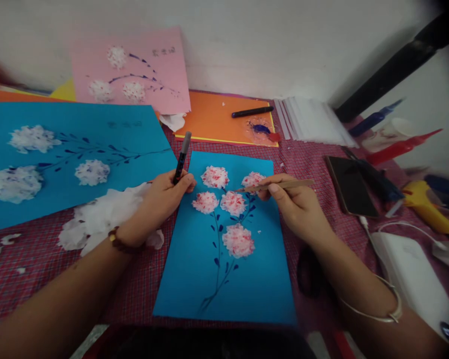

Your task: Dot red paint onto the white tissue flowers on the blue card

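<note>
In front of me a blue sheet of paper (262, 284) lies upright to my view, with several fluffy white flowers (238, 240) dabbed in red and dark blue painted stems and leaves. My right hand (295, 204) is closed round a thin wooden stick (290, 184); its tip reaches the flowers near the top of the sheet. My left hand (172, 192) grips a black marker (182, 158) with a grey end pointing up, and rests by the sheet's upper left edge. Crumpled white tissue (105, 214) lies under and beside my left wrist.
Another blue flower sheet (134, 139) lies left; a pink one (168, 75) leans on the wall. An orange sheet (209, 114) carries a pen (252, 112) and blue and red paint (262, 128). Rightward are a phone (351, 187), a white power bank (415, 279) and a yellow glue gun (428, 209).
</note>
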Demonstrator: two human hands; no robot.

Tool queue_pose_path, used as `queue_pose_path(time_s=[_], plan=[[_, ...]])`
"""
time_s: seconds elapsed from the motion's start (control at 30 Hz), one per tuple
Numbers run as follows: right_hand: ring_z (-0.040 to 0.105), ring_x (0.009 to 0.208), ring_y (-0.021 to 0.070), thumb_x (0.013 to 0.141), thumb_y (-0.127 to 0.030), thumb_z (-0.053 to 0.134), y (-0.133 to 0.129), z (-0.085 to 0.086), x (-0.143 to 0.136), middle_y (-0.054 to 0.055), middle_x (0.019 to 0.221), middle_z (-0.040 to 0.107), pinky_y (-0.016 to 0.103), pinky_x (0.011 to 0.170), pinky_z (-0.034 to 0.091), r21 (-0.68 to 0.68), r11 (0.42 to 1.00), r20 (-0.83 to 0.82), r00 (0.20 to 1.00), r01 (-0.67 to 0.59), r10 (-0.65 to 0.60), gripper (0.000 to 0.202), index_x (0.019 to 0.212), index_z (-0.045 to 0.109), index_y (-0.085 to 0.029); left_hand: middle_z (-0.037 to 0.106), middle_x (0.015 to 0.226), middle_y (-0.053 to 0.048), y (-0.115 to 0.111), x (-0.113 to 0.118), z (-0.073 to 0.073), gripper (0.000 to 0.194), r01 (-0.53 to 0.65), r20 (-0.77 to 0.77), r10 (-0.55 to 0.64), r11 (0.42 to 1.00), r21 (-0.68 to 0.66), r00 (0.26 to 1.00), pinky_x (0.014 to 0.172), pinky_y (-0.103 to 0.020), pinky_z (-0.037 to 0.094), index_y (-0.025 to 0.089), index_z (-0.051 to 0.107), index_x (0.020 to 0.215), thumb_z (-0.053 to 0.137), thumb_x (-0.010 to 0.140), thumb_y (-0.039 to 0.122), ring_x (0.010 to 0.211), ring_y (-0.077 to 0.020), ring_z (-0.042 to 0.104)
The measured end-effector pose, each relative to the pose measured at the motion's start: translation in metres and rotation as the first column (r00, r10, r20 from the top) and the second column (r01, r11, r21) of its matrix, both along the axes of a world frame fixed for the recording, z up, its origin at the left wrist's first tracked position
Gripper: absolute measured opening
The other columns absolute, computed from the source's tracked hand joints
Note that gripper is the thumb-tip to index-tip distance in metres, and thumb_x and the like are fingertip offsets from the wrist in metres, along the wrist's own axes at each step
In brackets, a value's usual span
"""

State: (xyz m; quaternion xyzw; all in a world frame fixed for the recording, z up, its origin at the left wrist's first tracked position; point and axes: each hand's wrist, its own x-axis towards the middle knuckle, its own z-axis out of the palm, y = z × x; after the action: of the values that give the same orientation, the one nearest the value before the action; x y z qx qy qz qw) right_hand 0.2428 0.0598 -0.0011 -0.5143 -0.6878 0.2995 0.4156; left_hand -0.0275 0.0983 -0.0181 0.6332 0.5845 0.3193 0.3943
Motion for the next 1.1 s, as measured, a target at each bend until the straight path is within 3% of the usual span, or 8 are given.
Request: queue_pose_path(time_s=[0.2, 0.43, 0.6, 0.7, 1.1], plan=[[0.065, 0.073, 0.0166, 0.094, -0.039, 0.049, -0.002, 0.003, 0.001, 0.002, 0.073, 0.066, 0.031, 0.070, 0.050, -0.002, 1.000, -0.002, 1.000, 0.023, -0.023, 0.025, 0.085, 0.064, -0.021, 0.065, 0.080, -0.003, 0.000, 0.001, 0.001, 0.030, 0.000, -0.015, 0.001, 1.000, 0.005, 1.000, 0.074, -0.033, 0.047, 0.022, 0.062, 0.074, 0.050, 0.087, 0.046, 0.080, -0.0201, 0.061], [0.065, 0.075, 0.0167, 0.093, -0.044, 0.050, -0.001, 0.001, 0.002, 0.003, 0.077, 0.067, 0.032, 0.072, 0.050, 0.017, 1.000, 0.024, 1.000, -0.009, 0.009, 0.034, 0.073, 0.065, -0.020, 0.065, 0.082, -0.003, 0.000, 0.001, 0.001, 0.030, 0.010, -0.012, -0.010, 1.000, 0.001, 1.000, 0.074, -0.032, 0.047, 0.023, 0.061, 0.075, 0.049, 0.088, 0.047, 0.081, -0.0201, 0.060], [0.064, 0.071, 0.0151, 0.094, -0.037, 0.050, -0.003, 0.002, 0.008, 0.000, 0.072, 0.065, 0.032, 0.070, 0.050, 0.040, 0.993, -0.086, 0.990, 0.114, -0.111, 0.021, 0.089, 0.065, -0.022, 0.066, 0.083, -0.004, -0.001, 0.001, 0.002, 0.031, 0.001, -0.003, -0.001, 1.000, -0.001, 1.000, 0.076, -0.033, 0.048, 0.021, 0.062, 0.076, 0.050, 0.087, 0.047, 0.082, -0.0206, 0.061], [0.063, 0.065, 0.0147, 0.095, -0.035, 0.050, -0.008, 0.006, 0.009, 0.000, 0.067, 0.064, 0.031, 0.064, 0.050, 0.085, 0.981, -0.149, 0.976, 0.173, -0.159, 0.020, 0.087, 0.064, -0.023, 0.067, 0.084, -0.004, 0.000, 0.000, 0.000, 0.029, -0.005, 0.007, 0.006, 1.000, -0.012, 1.000, 0.078, -0.034, 0.050, 0.021, 0.063, 0.076, 0.052, 0.086, 0.045, 0.083, -0.0208, 0.063], [0.068, 0.058, 0.0151, 0.091, -0.038, 0.057, -0.011, 0.000, 0.005, 0.000, 0.067, 0.068, 0.029, 0.055, 0.055, -0.039, 0.999, -0.071, 0.997, 0.010, -0.013, 0.016, 0.083, 0.059, -0.024, 0.067, 0.087, -0.005, 0.001, -0.002, -0.002, 0.029, 0.025, 0.009, -0.025, 1.000, -0.002, 1.000, 0.082, -0.038, 0.050, 0.022, 0.064, 0.080, 0.051, 0.088, 0.047, 0.086, -0.0222, 0.062]])
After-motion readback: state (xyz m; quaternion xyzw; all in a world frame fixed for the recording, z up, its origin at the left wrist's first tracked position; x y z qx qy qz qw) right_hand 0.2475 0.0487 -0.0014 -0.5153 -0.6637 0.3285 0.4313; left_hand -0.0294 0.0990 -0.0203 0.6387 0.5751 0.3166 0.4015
